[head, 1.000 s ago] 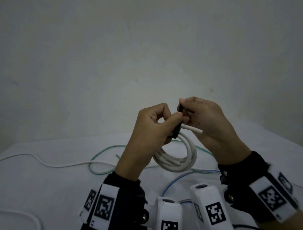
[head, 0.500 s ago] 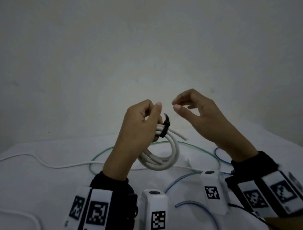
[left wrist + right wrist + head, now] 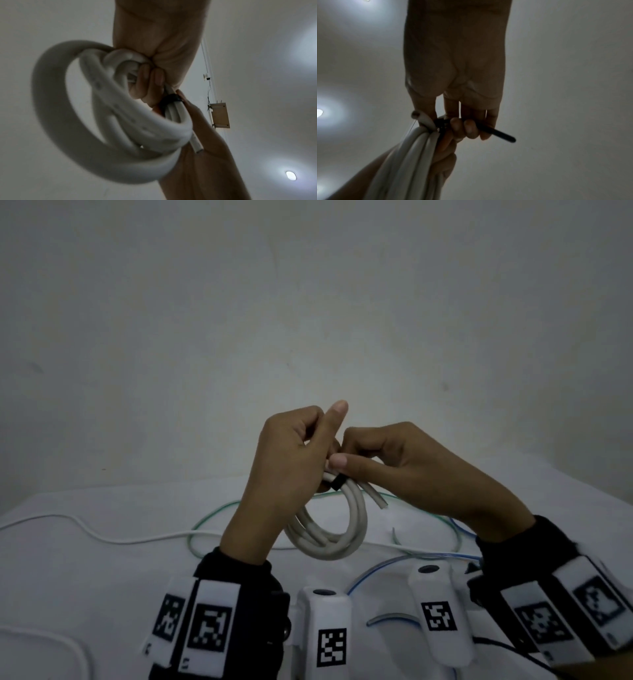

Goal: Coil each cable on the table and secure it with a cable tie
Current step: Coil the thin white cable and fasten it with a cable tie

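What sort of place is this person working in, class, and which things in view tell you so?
Probably a plain indoor room set up for a cable-tidying task: a table under a white cloth, a bare pale wall, recessed ceiling lights, and loose cables on the table.

A plain, dim grey-white wall [image 3: 308, 320] filled the far side of the scene, with a white-covered table [image 3: 85, 570] near in front of it. Overhead, the pale ceiling [image 3: 265, 54] carried a round recessed light [image 3: 291, 175], and a small tan box [image 3: 220, 115] was mounted beside a thin wire.
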